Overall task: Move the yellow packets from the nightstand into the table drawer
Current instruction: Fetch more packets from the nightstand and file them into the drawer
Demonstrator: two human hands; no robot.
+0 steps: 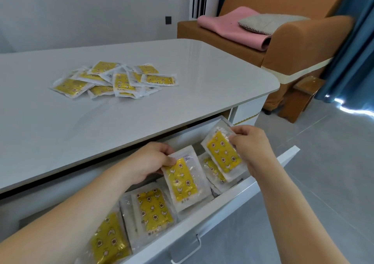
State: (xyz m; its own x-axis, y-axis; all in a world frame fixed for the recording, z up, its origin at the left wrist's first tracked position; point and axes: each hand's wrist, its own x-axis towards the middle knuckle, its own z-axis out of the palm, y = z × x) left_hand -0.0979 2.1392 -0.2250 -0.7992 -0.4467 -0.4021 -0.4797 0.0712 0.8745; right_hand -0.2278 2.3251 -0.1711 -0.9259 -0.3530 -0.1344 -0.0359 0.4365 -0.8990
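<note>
Two yellow packets are held over the open drawer, one in each hand. The left hand pinches the top left corner of one packet, thumb on its clear front near the yellow panel and fingers behind, so the packet hangs below and to the right of the grip, tilted, its lower end just above the packets already in the drawer. The right hand pinches the upper right edge of the other packet, fingertips closed on the clear border; this packet slants down and to the left of the grip, at the drawer's far right end, overlapping another packet that leans beneath it. More packets stand or lean in the drawer nearer the camera: one upright in the middle and one at the near left, partly behind the left forearm. The drawer is white, pulled out from under the pale tabletop, with a handle on its front. On the tabletop, well apart from both hands, lies a loose pile of packets, overlapping one another. Beyond the table stands a brown sofa bearing a pink mat and a grey cushion, beside a blue curtain.
</note>
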